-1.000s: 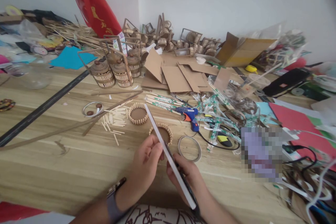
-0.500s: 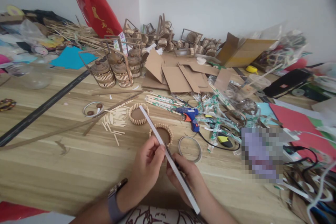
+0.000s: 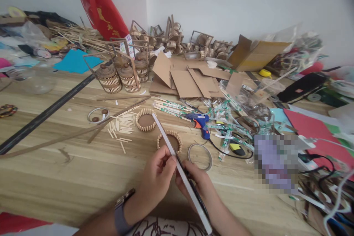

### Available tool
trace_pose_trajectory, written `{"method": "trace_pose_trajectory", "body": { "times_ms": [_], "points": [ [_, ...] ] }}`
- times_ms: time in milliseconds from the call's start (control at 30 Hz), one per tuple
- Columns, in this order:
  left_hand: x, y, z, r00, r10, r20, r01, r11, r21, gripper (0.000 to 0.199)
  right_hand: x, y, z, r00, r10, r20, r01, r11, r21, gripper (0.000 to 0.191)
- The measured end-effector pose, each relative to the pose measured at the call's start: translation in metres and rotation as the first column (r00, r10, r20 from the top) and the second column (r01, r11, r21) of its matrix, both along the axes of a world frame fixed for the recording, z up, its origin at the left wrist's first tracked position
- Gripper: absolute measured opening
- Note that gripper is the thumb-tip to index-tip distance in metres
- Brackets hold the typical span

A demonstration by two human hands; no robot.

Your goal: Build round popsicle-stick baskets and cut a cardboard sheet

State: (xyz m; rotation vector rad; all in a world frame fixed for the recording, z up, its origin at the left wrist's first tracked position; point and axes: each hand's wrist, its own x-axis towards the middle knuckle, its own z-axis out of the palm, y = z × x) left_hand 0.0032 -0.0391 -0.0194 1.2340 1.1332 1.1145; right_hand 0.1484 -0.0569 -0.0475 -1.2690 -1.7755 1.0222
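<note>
White strip (image 3: 181, 173) is slanting above the tabletop (image 3: 96, 177), crossing my view of the nearer stick-walled basket (image 3: 179, 139). My left fingers (image 3: 169, 166) are pinching it; my right fingers (image 3: 193, 171) are gripping what may be a dark handle (image 3: 198, 194) alongside. A blue glue gun (image 3: 204, 120) is lying farther right.

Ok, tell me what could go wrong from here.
The strip, pinched in the left hand, seems to reach over the near stick ring; a dip might knock it. The glue gun lies beside plastic wrappers and, if hot, could soften them.
</note>
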Motion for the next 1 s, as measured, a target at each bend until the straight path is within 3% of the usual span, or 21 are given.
{"method": "trace_pose_trajectory", "body": {
  "times_ms": [433,733,1000],
  "points": [
    [-0.002,0.000,-0.003,1.000,-0.011,0.023,0.011,1.000,-0.022,0.028,0.001,-0.002,0.010,0.998,0.000,0.068,-0.002,1.000,0.022,0.011],
    [-0.006,0.008,0.002,0.991,0.131,0.025,-0.132,0.991,0.020,0.027,0.002,-0.004,0.001,0.994,0.013,0.108,-0.012,1.000,-0.018,0.007],
    [-0.004,0.005,-0.001,0.997,0.078,-0.022,-0.077,0.995,0.055,0.026,-0.001,-0.001,0.007,0.998,0.014,0.067,-0.013,1.000,-0.014,0.006]
  ]
}}
